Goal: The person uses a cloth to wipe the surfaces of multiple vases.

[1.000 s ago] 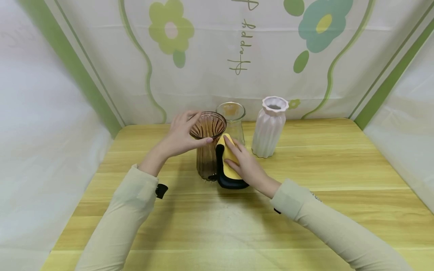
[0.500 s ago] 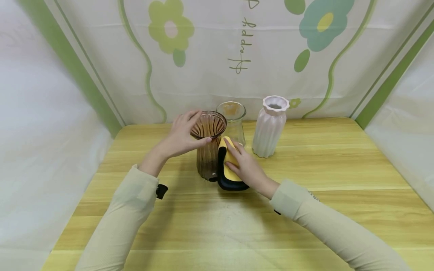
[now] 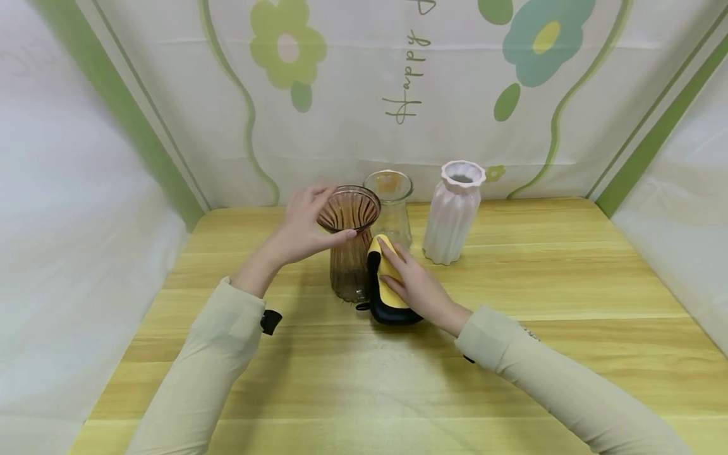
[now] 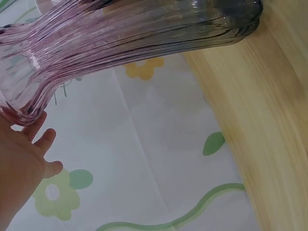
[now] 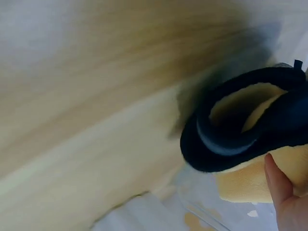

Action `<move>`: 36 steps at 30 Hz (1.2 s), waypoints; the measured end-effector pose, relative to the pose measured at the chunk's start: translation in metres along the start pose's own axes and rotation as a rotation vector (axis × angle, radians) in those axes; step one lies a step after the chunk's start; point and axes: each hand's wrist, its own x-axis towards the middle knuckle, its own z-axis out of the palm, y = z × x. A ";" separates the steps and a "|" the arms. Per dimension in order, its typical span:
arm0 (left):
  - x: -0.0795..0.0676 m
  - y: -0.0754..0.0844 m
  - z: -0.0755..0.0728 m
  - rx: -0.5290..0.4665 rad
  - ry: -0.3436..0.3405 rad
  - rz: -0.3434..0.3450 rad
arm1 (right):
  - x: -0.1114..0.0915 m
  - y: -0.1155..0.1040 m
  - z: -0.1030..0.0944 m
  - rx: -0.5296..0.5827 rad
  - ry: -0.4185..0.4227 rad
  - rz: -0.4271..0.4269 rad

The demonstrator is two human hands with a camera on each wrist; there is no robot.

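Note:
A ribbed, brownish-pink glass vase point(image 3: 348, 272) stands upright near the middle of the table. My left hand point(image 3: 301, 230) holds it by the flared rim, thumb in front and fingers around the far left side. In the left wrist view, the fingertips of that hand point(image 4: 29, 161) meet the rim of the vase point(image 4: 144, 33). My right hand point(image 3: 421, 284) grips a folded yellow cleaning cloth point(image 3: 391, 296) with black edging against the vase's lower right side. In the right wrist view the cloth point(image 5: 245, 183) curls into a fold, with one finger pressed on its yellow face.
Behind the brownish vase is a clear glass vase point(image 3: 400, 227), partly covered by the cloth. A pale pink and white ribbed vase point(image 3: 452, 221) stands to the right. The wooden table point(image 3: 364, 392) ends at a flower-printed curtain point(image 3: 341, 126).
My right hand has slid the cloth slightly down and to the right along the vase's side, and the cloth's black loop now shows. The left hand stays at the rim.

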 end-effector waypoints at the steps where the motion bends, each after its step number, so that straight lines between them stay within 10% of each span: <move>1: -0.001 0.000 -0.001 0.009 -0.006 0.001 | 0.002 -0.001 -0.001 0.003 0.016 -0.009; 12: -0.002 -0.002 -0.004 0.038 -0.062 0.057 | 0.016 -0.016 -0.011 0.070 0.166 -0.080; 28: -0.001 0.000 0.004 0.021 0.064 0.039 | -0.007 0.001 0.006 -0.028 -0.031 0.011; 36: -0.002 -0.002 0.000 0.058 0.054 0.052 | -0.002 -0.001 0.003 -0.010 0.018 -0.031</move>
